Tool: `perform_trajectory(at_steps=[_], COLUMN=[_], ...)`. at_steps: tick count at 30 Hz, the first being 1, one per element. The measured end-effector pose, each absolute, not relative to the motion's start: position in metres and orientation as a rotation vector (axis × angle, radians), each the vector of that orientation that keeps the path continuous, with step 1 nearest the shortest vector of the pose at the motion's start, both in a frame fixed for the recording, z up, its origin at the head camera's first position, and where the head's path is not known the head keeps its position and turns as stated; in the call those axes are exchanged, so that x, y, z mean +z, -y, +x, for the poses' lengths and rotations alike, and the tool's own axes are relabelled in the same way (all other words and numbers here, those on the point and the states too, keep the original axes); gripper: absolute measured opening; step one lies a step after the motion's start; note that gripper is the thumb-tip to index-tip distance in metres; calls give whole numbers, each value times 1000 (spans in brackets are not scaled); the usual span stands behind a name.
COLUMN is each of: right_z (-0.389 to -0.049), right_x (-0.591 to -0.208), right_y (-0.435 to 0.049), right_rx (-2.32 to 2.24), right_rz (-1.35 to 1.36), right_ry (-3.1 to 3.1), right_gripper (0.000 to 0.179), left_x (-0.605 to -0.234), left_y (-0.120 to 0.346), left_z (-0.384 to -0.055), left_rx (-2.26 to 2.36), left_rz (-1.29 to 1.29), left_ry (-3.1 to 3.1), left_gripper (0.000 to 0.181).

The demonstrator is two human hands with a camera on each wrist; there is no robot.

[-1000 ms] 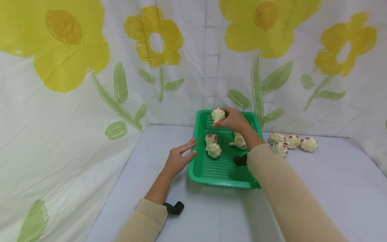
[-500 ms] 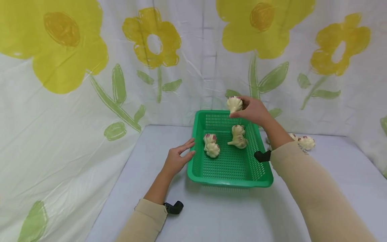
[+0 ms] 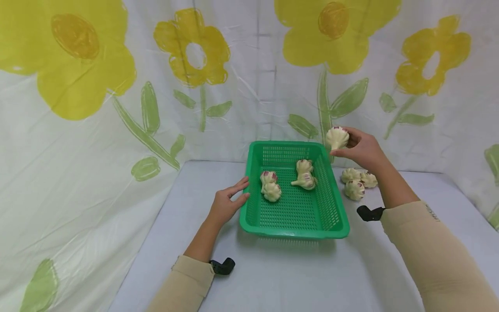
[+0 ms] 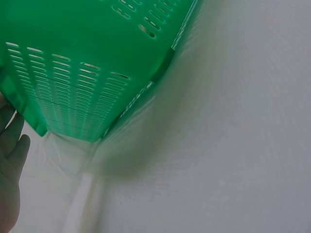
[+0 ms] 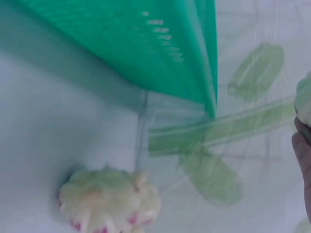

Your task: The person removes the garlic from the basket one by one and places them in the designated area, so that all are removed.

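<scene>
My right hand (image 3: 364,149) pinches a garlic bulb (image 3: 337,138) between thumb and fingers, raised just past the back right corner of a green plastic basket (image 3: 294,234). That bulb also peeks in at the right edge of the right wrist view. Fingertips of my left hand (image 3: 227,203) rest at the basket's left rim, fingers fairly straight; the left wrist view has this hand (image 4: 9,150) beside the perforated wall. Inside the basket, a pair of garlic bulbs (image 3: 271,191) lies left and another pair (image 3: 306,180) lies right.
On the white table (image 3: 280,281), right of the basket, several garlic bulbs (image 3: 354,190) sit grouped, partly behind my right forearm. A white curtain (image 3: 234,138) with painted yellow flowers hangs along the table's back edge. Both wrists wear black cameras (image 3: 370,213).
My right hand has carried the garlic bulb from above the basket rightward beyond its rim, uncovering the bulbs on the basket's right side. My left hand stays at the left rim.
</scene>
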State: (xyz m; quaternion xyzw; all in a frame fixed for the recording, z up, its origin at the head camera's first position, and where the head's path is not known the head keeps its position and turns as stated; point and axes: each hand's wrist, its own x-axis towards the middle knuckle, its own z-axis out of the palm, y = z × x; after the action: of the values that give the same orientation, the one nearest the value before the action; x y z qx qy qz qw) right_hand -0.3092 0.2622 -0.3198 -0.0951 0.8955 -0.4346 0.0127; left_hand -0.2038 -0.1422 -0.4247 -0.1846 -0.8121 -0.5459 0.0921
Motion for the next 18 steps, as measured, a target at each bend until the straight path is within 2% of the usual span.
perform_trajectory(at_steps=[12, 18], right_z=[-288, -276], right_x=[-359, -380], right_y=[-325, -346], right_rx=[-1346, -1447], right_rz=[-138, -71], right_ry=[-2764, -2694], right_gripper=[98, 96], left_x=[-423, -419], left_y=[143, 141], left_z=[-200, -200], left_rx=[-1615, -1618], left_rz=[-542, -542], left_ry=[2444, 2443], left_gripper=[40, 41])
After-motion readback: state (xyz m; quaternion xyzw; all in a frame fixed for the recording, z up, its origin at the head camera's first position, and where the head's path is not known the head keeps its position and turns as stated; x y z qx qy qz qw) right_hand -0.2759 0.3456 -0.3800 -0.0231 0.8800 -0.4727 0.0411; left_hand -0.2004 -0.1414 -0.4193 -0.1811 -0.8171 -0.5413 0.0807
